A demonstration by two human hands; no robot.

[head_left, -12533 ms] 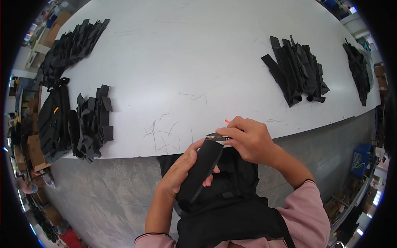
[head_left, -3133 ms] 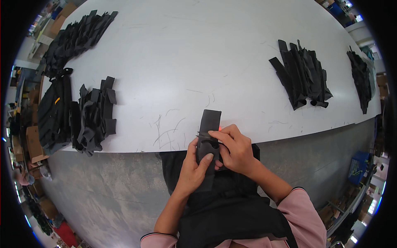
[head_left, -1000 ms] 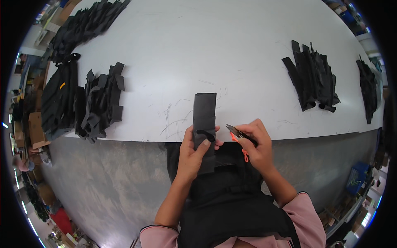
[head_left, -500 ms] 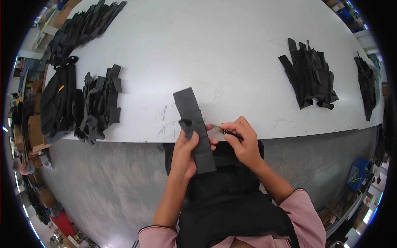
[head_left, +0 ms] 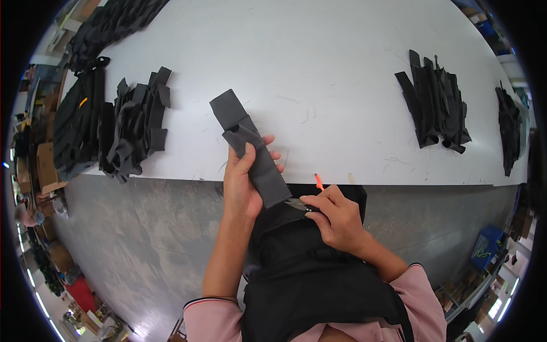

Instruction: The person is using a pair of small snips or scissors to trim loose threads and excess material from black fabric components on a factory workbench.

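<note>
A dark grey fabric strip (head_left: 265,171) with a folded flap near its upper part slants across my left hand (head_left: 242,191). That hand is closed around it, thumb on top and fingertips showing beyond the far side. In my right hand (head_left: 342,219) is a pair of thread snips (head_left: 295,203), gripped between thumb and fingers. The blades point left at the strip's lower end, close to its corner; whether they touch it I cannot tell. Just beyond the right hand's knuckles shows a small orange piece (head_left: 319,182); its kind is unclear.
Bundles of dark strips lie on the white table (head_left: 319,51): a left pile (head_left: 134,125), a right pile (head_left: 436,108), one at the far left (head_left: 114,28) and one at the right rim (head_left: 509,128). A black bag-like piece (head_left: 80,125) lies left. Loose threads dot the tabletop.
My left hand has raised the strip up and to the left. The snips have moved down, from beside the strip's middle to its lower end. The orange piece has come into sight.
</note>
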